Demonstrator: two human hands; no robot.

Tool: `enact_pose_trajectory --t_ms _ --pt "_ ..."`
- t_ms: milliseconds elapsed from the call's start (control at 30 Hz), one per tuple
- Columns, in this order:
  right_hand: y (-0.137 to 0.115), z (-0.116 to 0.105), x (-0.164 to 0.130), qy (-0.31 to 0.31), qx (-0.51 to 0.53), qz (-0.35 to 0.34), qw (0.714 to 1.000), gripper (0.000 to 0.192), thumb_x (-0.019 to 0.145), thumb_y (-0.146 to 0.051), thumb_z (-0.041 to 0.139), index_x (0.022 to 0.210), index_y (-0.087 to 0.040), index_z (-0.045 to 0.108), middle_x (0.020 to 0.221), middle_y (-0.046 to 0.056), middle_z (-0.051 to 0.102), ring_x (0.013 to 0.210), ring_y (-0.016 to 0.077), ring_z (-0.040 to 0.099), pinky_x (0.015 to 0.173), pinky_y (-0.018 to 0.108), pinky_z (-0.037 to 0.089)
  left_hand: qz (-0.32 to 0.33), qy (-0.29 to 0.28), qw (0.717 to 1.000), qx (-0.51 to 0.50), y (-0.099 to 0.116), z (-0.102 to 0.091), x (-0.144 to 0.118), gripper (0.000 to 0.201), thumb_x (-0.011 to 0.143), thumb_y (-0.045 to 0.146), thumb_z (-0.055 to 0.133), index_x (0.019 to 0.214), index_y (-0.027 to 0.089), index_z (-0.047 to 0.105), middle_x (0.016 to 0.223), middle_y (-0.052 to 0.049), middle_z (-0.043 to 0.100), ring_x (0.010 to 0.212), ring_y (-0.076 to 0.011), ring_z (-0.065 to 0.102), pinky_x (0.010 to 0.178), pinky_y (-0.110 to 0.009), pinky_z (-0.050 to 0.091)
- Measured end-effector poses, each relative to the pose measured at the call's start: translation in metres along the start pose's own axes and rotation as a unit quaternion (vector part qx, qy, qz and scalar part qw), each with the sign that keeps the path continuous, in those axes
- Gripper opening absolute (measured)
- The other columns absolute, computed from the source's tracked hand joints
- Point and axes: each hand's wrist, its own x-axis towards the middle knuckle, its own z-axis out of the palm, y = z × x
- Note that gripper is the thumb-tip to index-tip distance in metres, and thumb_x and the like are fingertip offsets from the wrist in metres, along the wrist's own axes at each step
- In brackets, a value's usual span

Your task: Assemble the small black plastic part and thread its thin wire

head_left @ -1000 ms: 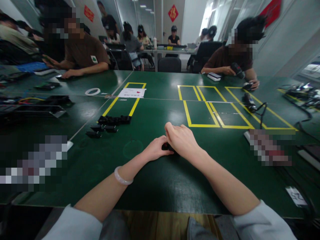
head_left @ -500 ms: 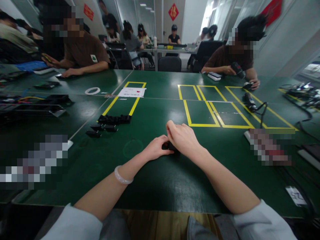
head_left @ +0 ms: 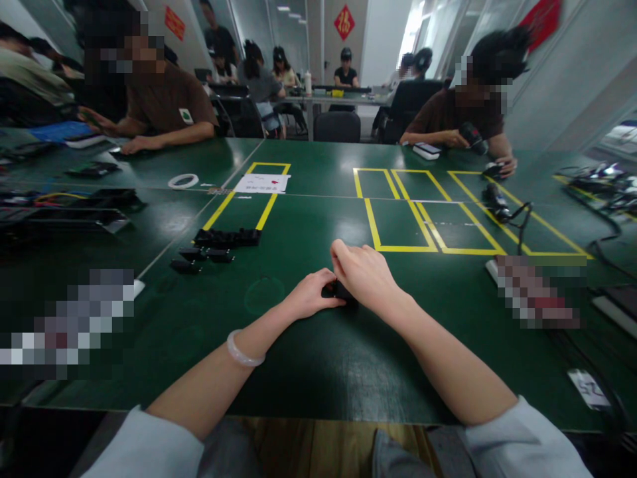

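Almost nothing has moved since the earlier frames: both hands stay pressed together at the same spot on the green table (head_left: 308,372), the view shifting only slightly.

Head view: a small black part (head_left: 334,290) lies on the table, well right of the row of black parts (head_left: 226,238). The left hand (head_left: 311,299) pinches its near-left end with curled fingers; the right hand (head_left: 365,275) closes over it from the right. Its long axis is mostly hidden. Both hands touch it.
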Motion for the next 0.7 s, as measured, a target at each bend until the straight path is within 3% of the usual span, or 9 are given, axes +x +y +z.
enact_pose_trajectory --t_ms 167,400,700 --pt "-0.0001 -0.0005 0.0004 -0.010 -0.004 -0.012 1.000 0.022 0.097 -0.034 0.033 0.090 -0.021 0.050 0.073 0.003 0.068 0.065 0.0154 0.060 0.061 0.029 0.023 0.003 0.005 1.000 -0.009 0.0000 0.0004 0.0002 0.040 0.075 0.038 0.072 0.107 0.018 0.060 0.102 -0.005 0.064 0.093 -0.0237 0.060 0.082 -0.034 0.047" --pt "-0.0016 -0.0024 -0.0004 -0.002 0.005 0.004 1.000 0.019 0.095 -0.019 0.029 0.093 -0.019 0.049 0.074 0.002 0.068 0.063 0.0145 0.059 0.060 0.028 0.023 -0.001 0.004 1.000 -0.006 0.0033 -0.0022 0.0003 0.040 0.074 0.039 0.072 0.106 0.017 0.060 0.098 -0.006 0.064 0.088 -0.0227 0.060 0.079 -0.034 0.048" --pt "-0.0014 -0.0023 -0.0003 -0.017 -0.008 0.001 1.000 0.024 0.097 -0.028 0.029 0.093 -0.020 0.050 0.072 0.003 0.068 0.064 0.0150 0.061 0.061 0.028 0.023 -0.005 0.003 1.000 -0.004 0.0013 -0.0006 -0.0004 0.042 0.074 0.039 0.072 0.108 0.018 0.061 0.099 -0.006 0.063 0.088 -0.0224 0.060 0.079 -0.033 0.047"
